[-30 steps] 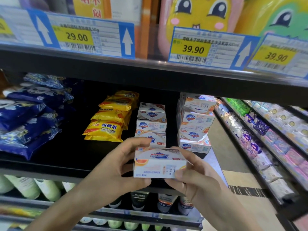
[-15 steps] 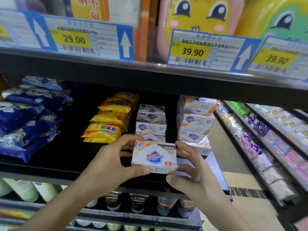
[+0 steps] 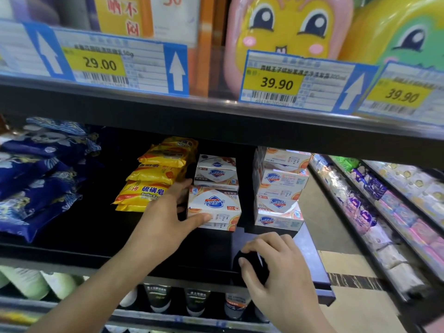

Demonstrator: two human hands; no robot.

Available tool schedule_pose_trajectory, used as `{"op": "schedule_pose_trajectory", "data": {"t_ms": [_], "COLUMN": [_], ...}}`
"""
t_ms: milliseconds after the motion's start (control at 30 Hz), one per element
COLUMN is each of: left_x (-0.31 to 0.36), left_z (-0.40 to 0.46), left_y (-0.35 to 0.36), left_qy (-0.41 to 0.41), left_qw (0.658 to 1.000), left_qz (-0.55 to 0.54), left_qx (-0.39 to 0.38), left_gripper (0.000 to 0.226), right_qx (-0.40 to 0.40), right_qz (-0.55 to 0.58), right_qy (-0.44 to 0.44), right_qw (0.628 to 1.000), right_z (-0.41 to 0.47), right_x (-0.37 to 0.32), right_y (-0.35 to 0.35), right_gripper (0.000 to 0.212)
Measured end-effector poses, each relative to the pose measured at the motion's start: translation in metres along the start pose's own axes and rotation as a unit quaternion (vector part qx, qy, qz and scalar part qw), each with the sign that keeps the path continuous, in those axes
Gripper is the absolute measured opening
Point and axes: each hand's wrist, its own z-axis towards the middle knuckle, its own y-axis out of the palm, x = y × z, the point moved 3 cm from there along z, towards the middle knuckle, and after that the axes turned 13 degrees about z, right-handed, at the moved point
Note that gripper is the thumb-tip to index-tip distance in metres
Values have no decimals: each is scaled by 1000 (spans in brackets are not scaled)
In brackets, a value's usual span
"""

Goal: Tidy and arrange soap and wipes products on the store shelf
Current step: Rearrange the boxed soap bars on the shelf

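Left hand point(image 3: 165, 219) hides the soap box's point(image 3: 213, 207) left side.

Dark shelving point(image 3: 216, 121), tan aisle floor point(image 3: 355, 306) — dim light

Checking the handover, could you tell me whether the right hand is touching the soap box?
Apart: the head view shows the right hand low on the shelf edge, clear of the soap box.

The left hand point(image 3: 165, 224) grips a white soap box point(image 3: 213, 205), logo upside down, on the front of a stack of like boxes point(image 3: 216, 171) on the black shelf point(image 3: 72, 239). The right hand point(image 3: 276, 267) hovers low over the shelf edge, fingers curled, holding nothing. A second box stack point(image 3: 280, 186) stands to the right, yellow soap packs point(image 3: 156, 174) to the left, blue packs point(image 3: 36, 174) farther left. Price tags point(image 3: 276, 80) line the shelf above.
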Motion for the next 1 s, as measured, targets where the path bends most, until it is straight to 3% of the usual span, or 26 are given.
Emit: {"op": "schedule_pose_trajectory", "data": {"t_ms": [233, 500, 633, 733, 867, 1000], "left_x": [7, 14, 8, 3, -4, -5], "left_z": [-2, -2, -24, -47, -63, -64], "left_y": [10, 14, 2, -3, 5, 6], "left_qy": [15, 3, 2, 36, 50, 59], "left_qw": [989, 995, 997, 995, 994, 991], "left_qz": [143, 101, 61, 65, 89, 115], "left_qx": [35, 18, 41, 73, 49, 37], "left_gripper": [92, 86, 79, 59, 41, 31], "right_qx": [4, -4, 78, 122, 35, 21], "right_qz": [-14, 5, 100, 15, -72, -68], "right_qy": [-8, 10, 46, 56, 160, 167], "right_qw": [1000, 1000, 991, 991, 984, 983], "right_z": [0, 0, 4, 16, 35, 36], "right_x": [-6, -6, 2, 18, 41, 50], "right_y": [-1, -3, -15, -31, -36, -28], "right_gripper": [14, 14, 18, 31, 61, 53]}}
